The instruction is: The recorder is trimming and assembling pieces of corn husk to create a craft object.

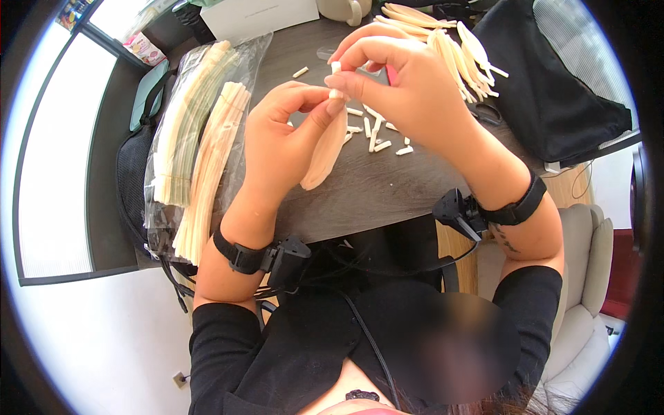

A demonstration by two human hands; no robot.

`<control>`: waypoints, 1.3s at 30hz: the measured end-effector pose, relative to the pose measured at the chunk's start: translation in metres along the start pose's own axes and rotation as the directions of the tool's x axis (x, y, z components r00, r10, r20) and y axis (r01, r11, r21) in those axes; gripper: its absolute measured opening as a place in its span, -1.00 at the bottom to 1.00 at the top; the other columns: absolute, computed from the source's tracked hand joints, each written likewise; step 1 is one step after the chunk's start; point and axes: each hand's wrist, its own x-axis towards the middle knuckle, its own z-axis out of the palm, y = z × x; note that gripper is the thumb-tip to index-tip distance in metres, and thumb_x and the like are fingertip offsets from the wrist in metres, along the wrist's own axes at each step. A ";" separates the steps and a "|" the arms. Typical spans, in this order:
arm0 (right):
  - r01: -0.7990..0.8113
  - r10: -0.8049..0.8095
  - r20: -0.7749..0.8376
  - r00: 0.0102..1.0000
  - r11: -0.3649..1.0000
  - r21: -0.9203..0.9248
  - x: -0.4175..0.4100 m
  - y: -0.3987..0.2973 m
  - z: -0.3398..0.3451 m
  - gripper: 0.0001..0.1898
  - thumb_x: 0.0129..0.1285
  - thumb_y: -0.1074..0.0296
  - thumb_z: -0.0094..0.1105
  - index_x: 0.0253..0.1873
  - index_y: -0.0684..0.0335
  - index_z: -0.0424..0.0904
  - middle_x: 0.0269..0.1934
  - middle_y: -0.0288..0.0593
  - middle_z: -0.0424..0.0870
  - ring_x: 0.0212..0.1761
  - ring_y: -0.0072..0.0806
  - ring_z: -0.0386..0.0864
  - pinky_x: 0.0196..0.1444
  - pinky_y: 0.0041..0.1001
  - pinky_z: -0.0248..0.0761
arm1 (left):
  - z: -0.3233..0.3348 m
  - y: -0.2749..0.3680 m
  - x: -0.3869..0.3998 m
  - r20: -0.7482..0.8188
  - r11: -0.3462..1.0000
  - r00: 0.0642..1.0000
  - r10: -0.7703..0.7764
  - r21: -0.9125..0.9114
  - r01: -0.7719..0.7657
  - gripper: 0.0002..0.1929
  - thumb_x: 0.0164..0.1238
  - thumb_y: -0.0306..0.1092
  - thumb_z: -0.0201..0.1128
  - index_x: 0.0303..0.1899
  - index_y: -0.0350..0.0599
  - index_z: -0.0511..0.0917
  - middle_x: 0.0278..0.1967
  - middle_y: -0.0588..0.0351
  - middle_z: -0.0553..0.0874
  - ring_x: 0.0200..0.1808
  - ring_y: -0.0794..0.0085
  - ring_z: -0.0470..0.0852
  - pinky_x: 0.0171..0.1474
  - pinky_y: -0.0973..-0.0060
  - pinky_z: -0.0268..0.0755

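Note:
Between thumb and forefinger, my left hand pinches the top end of a pale, petal-shaped piece, which hangs down over the table. Just above it, the thumb and fingertips of my right hand hold a short white piece. The two hands are close together. Several short white offcuts lie on the table below my right hand, and one more lies behind my left hand. A pile of looped cream-coloured pieces rests beyond my right wrist.
Bundles of long cream and green strips lie on clear plastic at the left. A white box and a beige mug stand at the back. Black scissor handles and a black cloth bag are at the right.

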 end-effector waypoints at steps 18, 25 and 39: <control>-0.398 0.342 0.276 0.898 0.899 0.181 -0.010 -0.006 -0.012 -0.82 0.31 0.38 0.33 -0.08 0.31 0.62 -0.28 -0.38 0.61 -0.27 -0.75 0.55 -0.23 -0.69 0.44 | -0.001 -0.007 0.000 0.136 0.958 0.964 -0.230 -0.140 0.249 -0.75 0.32 -0.24 0.40 -0.19 -0.27 0.72 -0.33 0.18 0.74 -0.28 0.60 0.65 -0.18 0.60 0.48; -0.357 0.345 0.099 0.934 0.920 0.160 -0.015 -0.002 -0.012 -0.89 0.24 0.49 0.36 -0.19 0.29 0.60 -0.37 -0.42 0.61 -0.35 -0.80 0.51 -0.30 -0.74 0.38 | -0.005 -0.006 0.004 0.197 0.960 0.947 -0.253 -0.074 0.271 -0.67 0.25 -0.24 0.46 -0.08 -0.28 0.70 -0.32 0.18 0.75 -0.26 0.58 0.66 -0.15 0.62 0.48; -0.589 0.491 0.435 0.755 0.799 0.121 -0.031 -0.008 0.008 -0.63 0.30 0.35 0.32 0.11 0.30 0.43 -0.17 -0.20 0.68 -0.30 -0.67 0.60 -0.28 -0.66 0.42 | -0.024 -0.016 0.014 -0.228 0.961 0.969 -0.091 -0.275 0.026 -0.68 0.29 -0.40 0.43 0.02 -0.32 0.64 -0.25 0.17 0.73 -0.24 0.67 0.64 -0.16 0.73 0.46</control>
